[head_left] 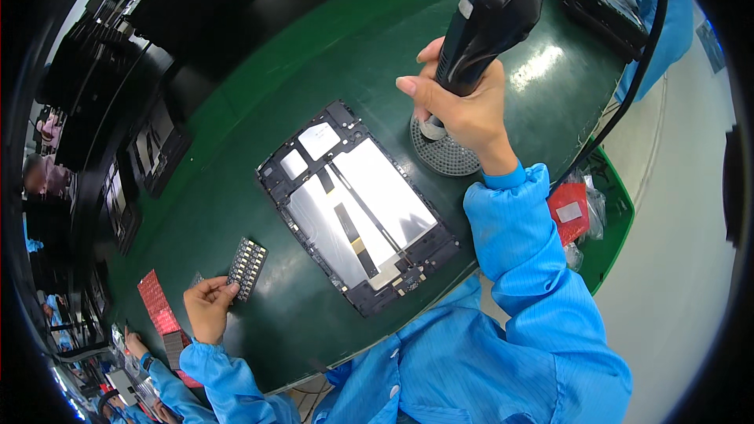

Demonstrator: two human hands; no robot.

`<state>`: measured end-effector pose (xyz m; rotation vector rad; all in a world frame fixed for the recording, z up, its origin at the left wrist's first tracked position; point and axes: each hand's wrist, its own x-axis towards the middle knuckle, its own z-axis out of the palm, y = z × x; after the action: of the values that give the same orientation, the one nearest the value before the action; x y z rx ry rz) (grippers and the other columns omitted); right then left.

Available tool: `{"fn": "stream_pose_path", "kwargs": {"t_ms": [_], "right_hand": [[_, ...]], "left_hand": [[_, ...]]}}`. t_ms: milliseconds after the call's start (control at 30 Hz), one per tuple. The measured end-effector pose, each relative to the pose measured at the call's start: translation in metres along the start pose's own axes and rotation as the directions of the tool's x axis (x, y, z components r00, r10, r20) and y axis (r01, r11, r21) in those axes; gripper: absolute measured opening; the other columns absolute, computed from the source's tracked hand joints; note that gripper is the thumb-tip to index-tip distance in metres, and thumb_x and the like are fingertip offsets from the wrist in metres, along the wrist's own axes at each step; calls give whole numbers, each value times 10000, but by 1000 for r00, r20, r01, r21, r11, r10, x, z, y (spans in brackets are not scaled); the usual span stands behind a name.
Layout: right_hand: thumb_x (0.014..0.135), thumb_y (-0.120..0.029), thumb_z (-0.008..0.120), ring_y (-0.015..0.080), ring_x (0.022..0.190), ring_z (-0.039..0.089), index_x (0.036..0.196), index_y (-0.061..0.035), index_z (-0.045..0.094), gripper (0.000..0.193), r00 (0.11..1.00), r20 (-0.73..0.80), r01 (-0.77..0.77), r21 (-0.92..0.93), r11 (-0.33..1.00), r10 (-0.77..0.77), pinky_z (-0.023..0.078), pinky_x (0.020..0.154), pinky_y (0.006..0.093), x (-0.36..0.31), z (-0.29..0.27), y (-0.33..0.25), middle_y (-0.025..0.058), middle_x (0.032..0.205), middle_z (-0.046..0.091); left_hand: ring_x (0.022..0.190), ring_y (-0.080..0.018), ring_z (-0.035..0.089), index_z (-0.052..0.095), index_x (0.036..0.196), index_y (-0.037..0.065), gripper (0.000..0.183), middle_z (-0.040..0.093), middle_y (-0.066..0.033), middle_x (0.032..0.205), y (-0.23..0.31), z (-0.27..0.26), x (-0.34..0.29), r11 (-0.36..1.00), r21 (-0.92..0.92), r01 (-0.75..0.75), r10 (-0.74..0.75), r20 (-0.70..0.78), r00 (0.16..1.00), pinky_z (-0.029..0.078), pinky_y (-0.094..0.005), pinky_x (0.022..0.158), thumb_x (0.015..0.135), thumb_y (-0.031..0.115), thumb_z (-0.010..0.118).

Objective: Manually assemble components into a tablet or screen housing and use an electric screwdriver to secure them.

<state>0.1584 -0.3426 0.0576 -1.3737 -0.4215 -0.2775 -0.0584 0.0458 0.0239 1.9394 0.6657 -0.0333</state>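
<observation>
Between the thumb and fingers of my left hand (208,306) is a small dark panel (247,269) carrying rows of little pale parts, tilted above the green table. My right hand (463,110) is wrapped round the grip of a black handheld scanner (491,23), raised at the far right. Below that hand shows a round grey dimpled base (448,155); whether it joins the scanner is hidden. An opened tablet (357,208) lies between my hands, its silver plates, dark ribbon strips and black frame exposed. Neither hand touches it.
The green table (228,188) has more opened tablets (161,145) along its far left. Red packing material (159,302) lies beyond my left hand, near another person's hand (135,343). A black cable (644,71) hangs at right, above a green bin (616,212) with red and clear bags.
</observation>
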Motion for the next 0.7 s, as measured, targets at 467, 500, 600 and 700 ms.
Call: {"fn": "stream_pose_path", "kwargs": {"t_ms": [467, 500, 600, 700], "right_hand": [[759, 48, 680, 137, 499, 549, 1060, -5, 499, 356, 983, 15, 175, 208, 962, -182, 459, 488, 259, -12, 36, -47, 58, 647, 563], [759, 48, 682, 138, 499, 554, 1066, -6, 496, 363, 974, 70, 192, 251, 949, -216, 462, 491, 254, -13, 50, -50, 59, 645, 565], [753, 49, 693, 136, 501, 569, 1074, -5, 492, 383, 944, 220, 171, 317, 933, -248, 463, 493, 240, -17, 97, -56, 56, 636, 573], [744, 29, 724, 111, 511, 568, 1049, 2, 516, 370, 930, 310, 95, 324, 941, -200, 455, 493, 217, -21, 131, -51, 44, 631, 587]], "left_hand": [[683, -148, 629, 667, 734, -14, 116, 673, -92, 810, 24, 28, -27, 903, 242, -354, 397, -161, 903, 492, -266, 576, 714, 43, 766], [733, -158, 653, 647, 785, -34, 102, 673, -98, 828, 23, 35, -31, 950, -45, -308, 299, -148, 943, 529, -258, 624, 764, 19, 732], [722, -167, 667, 616, 886, -31, 108, 668, -119, 818, 38, 51, -32, 893, -450, -16, 61, 86, 994, 545, -232, 639, 805, -16, 686], [700, -139, 649, 622, 945, -38, 131, 653, -95, 822, 25, 73, -21, 835, -549, -25, 98, 103, 990, 538, -230, 625, 825, -10, 667]]}}
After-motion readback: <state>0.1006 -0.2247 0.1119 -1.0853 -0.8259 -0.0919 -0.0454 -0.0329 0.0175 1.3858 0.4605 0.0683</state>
